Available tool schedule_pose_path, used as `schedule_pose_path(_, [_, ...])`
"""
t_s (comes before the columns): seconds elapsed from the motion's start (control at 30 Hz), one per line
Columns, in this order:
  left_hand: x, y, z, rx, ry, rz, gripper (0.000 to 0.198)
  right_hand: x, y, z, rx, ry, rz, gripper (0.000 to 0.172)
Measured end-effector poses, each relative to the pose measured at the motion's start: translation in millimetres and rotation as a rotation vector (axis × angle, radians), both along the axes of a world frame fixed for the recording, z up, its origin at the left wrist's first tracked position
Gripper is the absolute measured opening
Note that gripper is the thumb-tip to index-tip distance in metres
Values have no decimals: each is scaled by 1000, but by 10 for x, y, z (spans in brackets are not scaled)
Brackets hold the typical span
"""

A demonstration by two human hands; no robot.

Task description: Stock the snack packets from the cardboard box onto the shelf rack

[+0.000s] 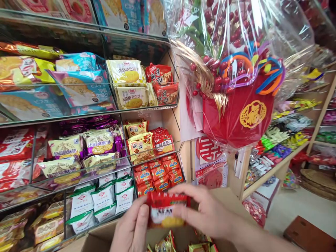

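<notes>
A red snack packet point(160, 211) with a white label and a yellow biscuit picture is held up between my hands, slightly blurred. My left hand point(131, 224) grips its left edge, thumb towards me. On the other side my right hand point(207, 210) has its fingers over the packet's top and front right. Beneath them is an open cardboard box point(102, 236), with several wrapped snacks point(165, 245) in gold, green and red lying inside. Just beyond the packet, small red packets point(160, 171) stand in rows in a shelf compartment.
Tiered shelves with clear dividers hold packets: white-and-green ones point(103, 197), cream-and-purple ones point(98, 141) and blue biscuit bags point(82, 85). A plastic-wrapped red flower basket point(231, 119) hangs over the upper right. Another sweets shelf point(278, 168) and a brown stool-like object point(309, 234) are at right.
</notes>
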State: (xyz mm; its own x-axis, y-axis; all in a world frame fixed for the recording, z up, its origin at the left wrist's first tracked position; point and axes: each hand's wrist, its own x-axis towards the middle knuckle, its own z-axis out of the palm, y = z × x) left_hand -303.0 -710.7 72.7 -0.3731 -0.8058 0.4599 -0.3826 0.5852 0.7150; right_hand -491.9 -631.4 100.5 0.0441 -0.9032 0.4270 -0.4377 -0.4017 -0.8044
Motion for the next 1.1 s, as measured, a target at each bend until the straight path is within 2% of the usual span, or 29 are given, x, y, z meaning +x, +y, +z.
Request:
schedule_pose_path(0.1, [16,-289,554,-581,-148,51,28,-250,-198,612,-393,328,-254,20])
schedule_pose_path(0.17, [-20,-524,961,-853,-284,129,27,-375,-426,962,-512,524,-412,18])
schedule_pose_path(0.23, [-97,-746,1308,-939,-609,232,32,-441,-682,1207,-483,691,-513,17])
schedule_pose_path(0.27, [-146,-840,1442,-938,-692,238,31,-451,-804,1287,-425,770,-533,17])
schedule_pose_path(0.33, [-248,-982,1623,-919,-845,227,27,-433,-1013,1378,-273,905,-521,18])
schedule_pose_path(0.43, [-372,-1088,1729,-886,-998,224,23,-360,-1211,1406,-78,1004,-472,19])
schedule_pose_path(0.6, [-465,-1164,1763,-855,-1146,273,21,-271,-1356,1334,91,1046,-416,21])
schedule_pose_path(0.7, [-502,-1181,1795,-865,-1182,296,17,-247,-1416,1265,115,1052,-418,21])
schedule_pose_path(0.8, [-558,-1152,1832,-913,-1176,346,27,-246,-1458,1208,112,1034,-421,22])
schedule_pose_path(0.87, [-606,-1128,1844,-951,-1164,387,26,-267,-1471,1182,103,1017,-409,25])
schedule_pose_path(1.0, [-707,-1172,1810,-955,-1195,397,16,-334,-1480,1145,78,980,-400,27])
schedule_pose_path(1.1, [-773,-1285,1765,-896,-1232,402,19,-364,-1495,1127,85,962,-413,28])
